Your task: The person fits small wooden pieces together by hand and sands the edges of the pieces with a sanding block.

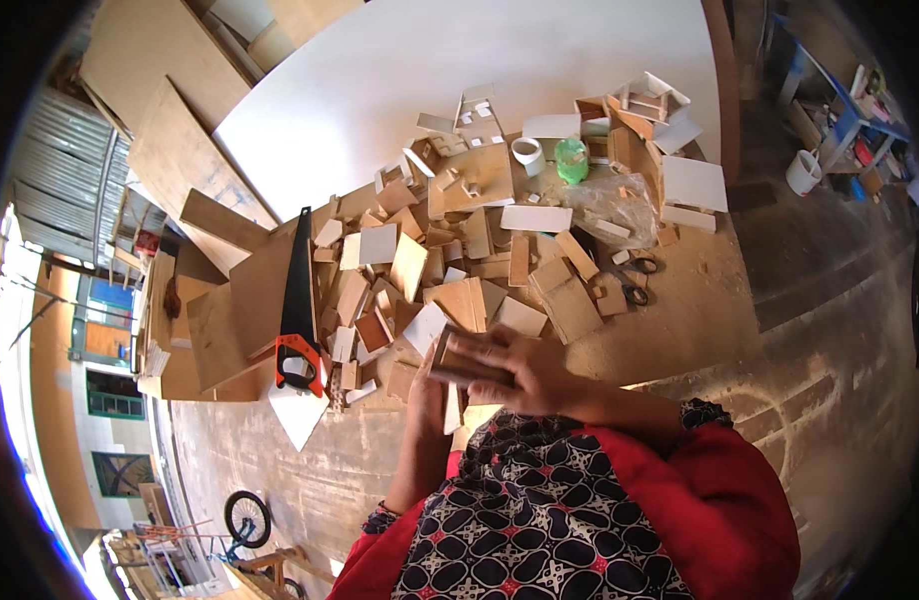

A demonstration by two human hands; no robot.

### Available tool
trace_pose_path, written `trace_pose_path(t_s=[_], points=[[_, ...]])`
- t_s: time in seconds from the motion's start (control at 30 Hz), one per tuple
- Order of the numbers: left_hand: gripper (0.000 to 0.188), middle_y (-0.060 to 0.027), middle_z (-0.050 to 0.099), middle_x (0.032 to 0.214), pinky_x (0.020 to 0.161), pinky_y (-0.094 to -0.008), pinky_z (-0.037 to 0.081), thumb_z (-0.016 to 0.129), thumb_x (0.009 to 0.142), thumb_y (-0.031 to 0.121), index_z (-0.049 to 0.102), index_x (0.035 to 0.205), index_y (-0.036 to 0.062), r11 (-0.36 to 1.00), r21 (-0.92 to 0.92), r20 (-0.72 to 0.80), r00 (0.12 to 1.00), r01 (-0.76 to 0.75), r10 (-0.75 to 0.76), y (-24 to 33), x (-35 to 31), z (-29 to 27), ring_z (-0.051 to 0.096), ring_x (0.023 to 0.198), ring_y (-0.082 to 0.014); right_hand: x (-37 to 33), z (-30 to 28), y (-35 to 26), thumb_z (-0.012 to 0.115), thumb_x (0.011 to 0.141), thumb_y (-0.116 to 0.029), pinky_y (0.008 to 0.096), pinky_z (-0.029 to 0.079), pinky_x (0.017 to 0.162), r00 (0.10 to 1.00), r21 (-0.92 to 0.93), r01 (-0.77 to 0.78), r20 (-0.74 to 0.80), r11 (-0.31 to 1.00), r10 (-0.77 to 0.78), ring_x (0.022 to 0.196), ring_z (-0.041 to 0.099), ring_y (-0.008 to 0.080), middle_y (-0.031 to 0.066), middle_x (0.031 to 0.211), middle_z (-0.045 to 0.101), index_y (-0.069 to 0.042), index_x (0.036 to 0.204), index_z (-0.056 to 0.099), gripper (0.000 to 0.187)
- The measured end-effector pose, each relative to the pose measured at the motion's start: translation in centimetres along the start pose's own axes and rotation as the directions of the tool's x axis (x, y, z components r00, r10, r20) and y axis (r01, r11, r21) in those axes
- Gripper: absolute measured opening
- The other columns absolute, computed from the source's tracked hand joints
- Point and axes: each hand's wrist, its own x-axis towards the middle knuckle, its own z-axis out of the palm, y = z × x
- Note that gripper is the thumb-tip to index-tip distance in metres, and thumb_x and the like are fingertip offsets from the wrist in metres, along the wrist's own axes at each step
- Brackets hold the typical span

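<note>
Close to my body, at the near edge of the table, my two hands meet. My right hand point(528, 372) is closed over a dark brown flat block point(460, 368), its fingers lying across the top. Beneath it my left hand point(421, 396) grips a small pale wood piece point(453, 410), partly hidden by the block and the right hand. Just beyond my hands lies a heap of wood offcuts point(462, 300), some raw brown and some white-faced. Left of the heap rests a handsaw point(298, 300) with a black blade and an orange handle.
A white cup point(528, 155) and a green container point(572, 162) stand at the back of the table. Scissors point(638, 280) lie to the right. A large white board point(460, 70) leans behind. Boards point(195, 140) lean at left; a bicycle wheel point(248, 519) shows lower left.
</note>
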Motion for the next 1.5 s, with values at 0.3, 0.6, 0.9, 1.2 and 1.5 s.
trace_pose_path(t_s=[0.3,0.6,0.9,1.2,1.5], points=[[0.022,-0.005,0.06,0.079,0.054,-0.0293,0.048,0.053,0.096,0.029,0.06,0.096,0.0078,0.927,-0.009,0.31,0.883,0.374,-0.353,0.0,-4.2,-5.5,0.059,0.065,-0.0168,-1.6,2.0,-2.8,0.067,0.086,-0.028,0.0404,0.055,0.071,0.941,-0.214,0.233,-0.198,0.949,-0.276,0.084,0.063,0.0324,0.0126,0.126,0.06,-0.013,0.138,0.049,0.057],[0.024,-0.0051,0.064,0.096,0.062,-0.028,0.052,0.043,0.101,0.015,0.055,0.119,0.0042,0.993,-0.02,0.291,0.951,0.113,-0.102,-1.5,-13.2,-10.1,0.062,0.078,-0.0147,-5.1,9.5,-4.4,0.067,0.085,-0.027,0.041,0.055,0.069,0.965,-0.237,0.238,-0.053,0.942,-0.257,0.085,0.06,0.0323,0.0133,0.132,0.056,-0.021,0.137,0.052,0.054],[0.016,-0.0002,0.062,0.1,0.077,-0.0262,0.05,0.047,0.101,0.015,0.056,0.111,0.007,0.971,0.183,0.038,0.988,-0.155,0.15,-2.3,-17.6,-11.4,0.061,0.089,-0.012,-11.1,12.8,-9.1,0.069,0.083,-0.037,0.0415,0.054,0.069,0.964,-0.291,0.214,0.22,0.932,-0.152,0.08,0.063,0.0336,0.016,0.093,0.055,-0.023,0.132,0.058,0.052],[0.03,-0.0072,0.061,0.118,0.089,-0.0289,0.049,0.048,0.098,0.01,0.054,0.126,0.0037,0.994,0.07,0.191,0.979,-0.085,0.07,-3.9,-15.8,-15.6,0.06,0.105,-0.0162,-14.0,13.7,-10.9,0.07,0.082,-0.036,0.0424,0.054,0.066,0.925,-0.26,0.324,0.289,0.91,-0.247,0.076,0.063,0.0343,0.0166,0.089,0.054,-0.025,0.133,0.057,0.054],[0.012,-0.0009,0.06,0.096,0.078,-0.0271,0.051,0.047,0.1,0.013,0.056,0.104,0.0057,0.974,0.079,0.093,0.975,-0.211,0.204,-2.6,-15.1,-11.0,0.06,0.087,-0.0117,-12.1,11.6,-10.6,0.07,0.082,-0.033,0.0424,0.054,0.071,0.924,-0.201,0.312,0.293,0.928,-0.247,0.077,0.063,0.0357,0.0179,0.094,0.054,-0.029,0.137,0.052,0.058]])
